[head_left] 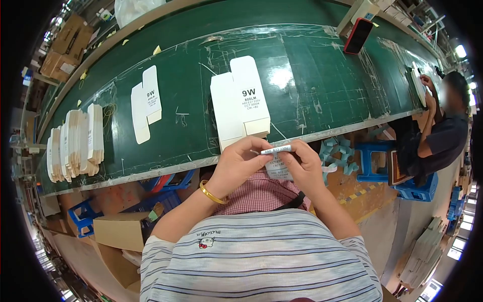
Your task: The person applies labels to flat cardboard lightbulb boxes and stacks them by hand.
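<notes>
Beside the green bench [312, 85], left hand [236, 163] and right hand [304, 168] pinch one white carton [275, 150], grips closed.

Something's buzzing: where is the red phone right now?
Head view: the red phone sits far right on the green table, beyond the flat 9W carton, far from the small carton held by the left hand and right hand.

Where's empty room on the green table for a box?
Bare green table between the big white 9W carton and the red phone. Crowded: stacked white cartons far left; left hand and right hand pinch a small white carton.
</notes>
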### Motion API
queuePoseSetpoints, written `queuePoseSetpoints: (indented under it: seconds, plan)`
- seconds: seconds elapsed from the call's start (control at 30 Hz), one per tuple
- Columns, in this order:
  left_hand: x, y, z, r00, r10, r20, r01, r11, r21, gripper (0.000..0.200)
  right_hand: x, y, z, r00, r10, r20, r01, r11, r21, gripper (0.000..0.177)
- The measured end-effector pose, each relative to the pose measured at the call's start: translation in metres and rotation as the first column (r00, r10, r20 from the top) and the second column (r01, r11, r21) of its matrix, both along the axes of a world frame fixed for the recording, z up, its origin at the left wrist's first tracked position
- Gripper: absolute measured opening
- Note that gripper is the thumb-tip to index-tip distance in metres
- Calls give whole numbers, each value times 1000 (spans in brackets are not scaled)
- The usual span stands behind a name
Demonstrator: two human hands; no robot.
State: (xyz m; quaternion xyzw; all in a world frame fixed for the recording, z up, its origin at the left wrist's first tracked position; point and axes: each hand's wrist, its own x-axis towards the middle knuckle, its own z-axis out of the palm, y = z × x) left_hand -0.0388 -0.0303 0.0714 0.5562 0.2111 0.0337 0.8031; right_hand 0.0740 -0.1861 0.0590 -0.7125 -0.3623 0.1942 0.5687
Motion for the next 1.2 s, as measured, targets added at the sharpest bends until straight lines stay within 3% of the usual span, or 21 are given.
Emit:
queuePoseSetpoints:
  seconds: [0.1,0.2,0.33,0.53,0.63,0.73,0.77,0.87,0.97,1.03,1.13,1.17,1.2]
  plan:
    - [3,2,0,999,45,-8,-45,994,-99,29,-2,4,-3,999,-7,54,9,999,-42,12]
    - [7,4,5,997,73,-18,-74,991,-111,28,-2,10,-7,995,10,103,-16,998,59,13]
    - [5,9,-3,998,27,-55,-18,985,172,20,-1,10,-7,995,9,96,-7,1000,-21,9]
    - [9,3,-14,987,157,18,-158,983,94,15,-4,10,-11,987,-30,159,43,996,-80,11]
    - [9,6,-17,980,190,52,-197,965,174,15,-9,10,-12,987,-31,-156,13,993,-115,15]
    - [9,17,-12,973,210,98,-229,937,263,16,-11,8,-15,987,43,-152,-60,992,-109,17]
    - [11,19,-13,972,205,114,-232,917,326,16,-8,8,-20,996,86,11,-85,992,-94,19]
    - [16,23,-15,973,192,130,-229,876,424,16,-9,8,-18,965,-11,-262,-37,983,-177,21]
    - [20,31,-15,977,188,99,-212,896,391,17,-9,15,-12,930,-85,-356,13,980,-199,24]
    - [21,36,-13,981,182,67,-194,901,389,17,-12,25,-9,943,-117,-311,68,984,-164,24]
    - [23,45,-14,990,125,66,-141,839,525,29,-7,27,-18,925,-114,-362,42,979,-202,24]
    - [23,46,-10,991,137,-8,-114,853,509,48,-4,27,-22,912,-107,-396,16,974,-227,24]
    - [24,49,-11,990,142,-1,-124,873,471,53,-4,31,-22,898,-117,-425,26,976,-214,24]
